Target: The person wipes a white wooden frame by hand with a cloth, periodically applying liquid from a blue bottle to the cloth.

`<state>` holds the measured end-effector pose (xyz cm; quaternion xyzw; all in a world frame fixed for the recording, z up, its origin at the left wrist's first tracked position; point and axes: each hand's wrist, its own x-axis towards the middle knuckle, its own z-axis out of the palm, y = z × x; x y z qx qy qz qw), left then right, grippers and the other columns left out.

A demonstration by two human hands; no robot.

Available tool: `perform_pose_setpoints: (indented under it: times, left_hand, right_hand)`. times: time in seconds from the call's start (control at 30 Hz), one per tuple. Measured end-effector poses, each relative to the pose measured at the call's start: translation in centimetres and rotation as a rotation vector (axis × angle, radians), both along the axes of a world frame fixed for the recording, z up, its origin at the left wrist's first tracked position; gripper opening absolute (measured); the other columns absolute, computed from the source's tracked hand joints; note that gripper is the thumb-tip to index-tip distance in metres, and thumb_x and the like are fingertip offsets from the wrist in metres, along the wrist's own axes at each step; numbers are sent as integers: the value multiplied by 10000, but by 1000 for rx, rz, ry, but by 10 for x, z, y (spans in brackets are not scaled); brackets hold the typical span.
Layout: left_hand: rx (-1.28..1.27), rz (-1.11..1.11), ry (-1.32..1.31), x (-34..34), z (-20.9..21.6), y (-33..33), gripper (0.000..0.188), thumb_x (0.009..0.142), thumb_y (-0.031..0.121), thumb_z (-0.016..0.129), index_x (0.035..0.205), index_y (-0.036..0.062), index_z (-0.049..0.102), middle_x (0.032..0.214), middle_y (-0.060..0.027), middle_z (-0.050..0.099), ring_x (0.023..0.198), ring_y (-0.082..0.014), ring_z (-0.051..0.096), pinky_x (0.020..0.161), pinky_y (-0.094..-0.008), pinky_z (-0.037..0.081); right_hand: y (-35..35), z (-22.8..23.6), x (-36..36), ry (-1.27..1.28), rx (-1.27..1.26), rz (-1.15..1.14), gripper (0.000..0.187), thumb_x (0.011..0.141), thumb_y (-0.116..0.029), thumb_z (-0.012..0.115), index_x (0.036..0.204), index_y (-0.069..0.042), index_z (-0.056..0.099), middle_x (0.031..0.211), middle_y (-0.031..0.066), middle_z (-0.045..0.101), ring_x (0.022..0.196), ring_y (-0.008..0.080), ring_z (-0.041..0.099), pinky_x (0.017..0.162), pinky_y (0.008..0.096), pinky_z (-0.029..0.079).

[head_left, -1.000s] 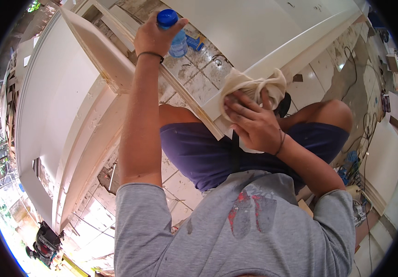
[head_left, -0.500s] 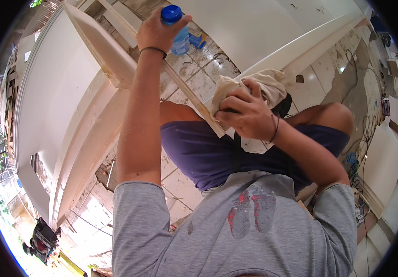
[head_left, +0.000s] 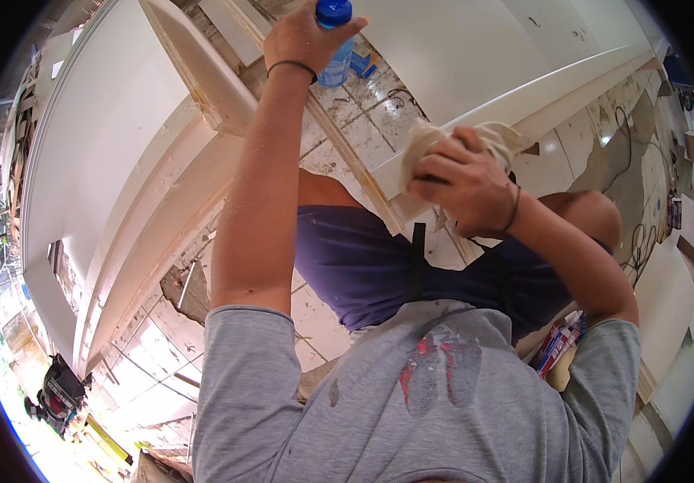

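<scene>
My left hand (head_left: 302, 40), stretched far forward, is wrapped round the upper part of a clear bluish plastic bottle (head_left: 335, 70) with a blue cap (head_left: 333, 11). Closed on a crumpled cream cloth (head_left: 421, 145), my right hand (head_left: 472, 181) is near the end of a white panel (head_left: 395, 175) in front of my lap. Whether the cloth touches that panel I cannot tell. A narrow wooden strip edge (head_left: 355, 165) runs from under my left wrist toward my knees.
Large white curved panels (head_left: 105, 145) stand at the left, and another broad white panel (head_left: 459, 56) lies ahead. A small blue-and-yellow box (head_left: 365, 64) is on the dirty tiled floor (head_left: 351, 121) beside the bottle. Cables (head_left: 643, 245) trail at the right. A black-and-red tool (head_left: 61, 394) is at lower left.
My right hand has lifted the cloth slightly to the right, away from the strip's end. My left hand and the bottle appear farther right and higher as the whole view has shifted.
</scene>
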<state>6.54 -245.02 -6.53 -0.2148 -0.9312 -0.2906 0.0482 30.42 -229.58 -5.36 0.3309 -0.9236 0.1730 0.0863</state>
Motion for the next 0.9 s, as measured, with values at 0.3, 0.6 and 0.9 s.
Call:
perform_pose_setpoints:
  times: [0.3,0.6,0.9]
  left_hand:
    - [93,-38,4,-11,-15,-3,646,672,698,719,1023,157,686,897,-117,720,863,-319,691,763,-438,535]
    - [112,-34,7,-17,-22,-2,650,678,678,731,1043,143,677,884,-118,721,865,-334,690,761,-436,530]
    - [121,-20,-22,-15,-19,2,586,709,641,737,986,128,675,857,-106,716,849,-317,688,751,-408,521]
  right_hand:
    - [35,-1,4,96,-23,-137,202,689,-111,640,890,-124,651,983,10,593,961,225,573,882,432,417]
    - [75,-20,38,105,-4,-651,138,812,-55,630,937,-95,673,952,60,643,983,244,606,908,383,412]
    - [83,-35,32,317,-190,-906,185,817,19,625,989,-32,669,1079,119,675,1099,280,629,978,423,450]
